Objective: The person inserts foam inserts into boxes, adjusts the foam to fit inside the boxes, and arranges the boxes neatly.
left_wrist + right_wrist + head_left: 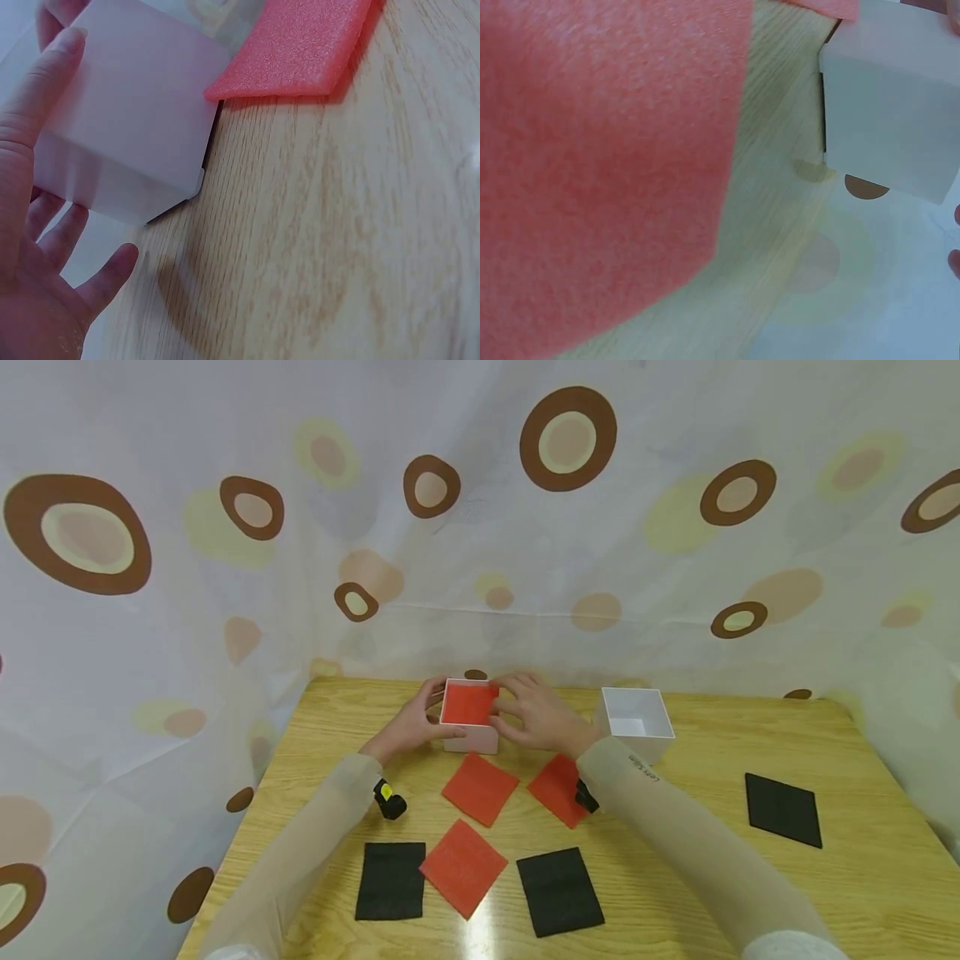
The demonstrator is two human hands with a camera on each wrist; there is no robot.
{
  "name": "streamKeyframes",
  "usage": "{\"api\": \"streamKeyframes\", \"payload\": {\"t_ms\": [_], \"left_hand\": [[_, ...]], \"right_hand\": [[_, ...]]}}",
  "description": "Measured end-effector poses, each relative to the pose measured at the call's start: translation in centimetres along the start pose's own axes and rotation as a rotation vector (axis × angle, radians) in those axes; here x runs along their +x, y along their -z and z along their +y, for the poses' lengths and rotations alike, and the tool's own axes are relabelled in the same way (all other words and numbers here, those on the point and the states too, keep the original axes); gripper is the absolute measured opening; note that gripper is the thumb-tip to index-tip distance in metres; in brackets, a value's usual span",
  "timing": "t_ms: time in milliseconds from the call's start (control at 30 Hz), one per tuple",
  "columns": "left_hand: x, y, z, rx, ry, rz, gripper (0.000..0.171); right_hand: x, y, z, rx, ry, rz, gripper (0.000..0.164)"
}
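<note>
My left hand point(408, 724) holds a small white box point(471, 740) by its left side. In the left wrist view the thumb point(45, 82) lies along one wall of the box point(135, 97), with other fingers beyond the adjoining side. A red foam square point(468, 703) shows inside the box. My right hand point(534, 714) is at the right rim, its fingers bent over the edge beside the red square; I cannot tell whether they pinch it. In the right wrist view only some fingertips point(955, 262) show, by the box point(892, 112).
A second white box point(637, 714), open at the top, stands to the right. Red foam squares point(480, 789) lie in front of the hands, one partly under the right wrist. Black squares lie at front left point(390, 881), front middle point(560, 892) and far right point(783, 810). A patterned curtain point(480, 552) hangs behind.
</note>
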State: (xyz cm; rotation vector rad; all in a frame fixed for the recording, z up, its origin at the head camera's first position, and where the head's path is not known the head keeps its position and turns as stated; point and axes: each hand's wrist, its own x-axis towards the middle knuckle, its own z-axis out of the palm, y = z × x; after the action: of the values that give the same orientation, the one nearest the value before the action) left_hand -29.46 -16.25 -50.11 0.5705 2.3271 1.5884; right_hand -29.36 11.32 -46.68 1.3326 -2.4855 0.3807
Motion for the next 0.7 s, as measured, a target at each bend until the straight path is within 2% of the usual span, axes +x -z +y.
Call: {"api": "streamKeyframes", "payload": {"t_ms": [300,567,700], "left_hand": [[-0.2,0.1,0.2,0.003,0.013,-0.002,0.102],[-0.1,-0.1,0.1,0.012,0.004,-0.005,0.100],[0.0,0.0,0.1,0.009,-0.001,-0.008,0.100]], "right_hand": [[0.1,-0.4,-0.2,-0.033,-0.065,-0.099,0.033],[0.3,-0.6,-0.7,-0.101,-0.232,-0.185,0.062],[0.7,-0.5,-1.0,-0.115,-0.294,-0.214,0.071]]}}
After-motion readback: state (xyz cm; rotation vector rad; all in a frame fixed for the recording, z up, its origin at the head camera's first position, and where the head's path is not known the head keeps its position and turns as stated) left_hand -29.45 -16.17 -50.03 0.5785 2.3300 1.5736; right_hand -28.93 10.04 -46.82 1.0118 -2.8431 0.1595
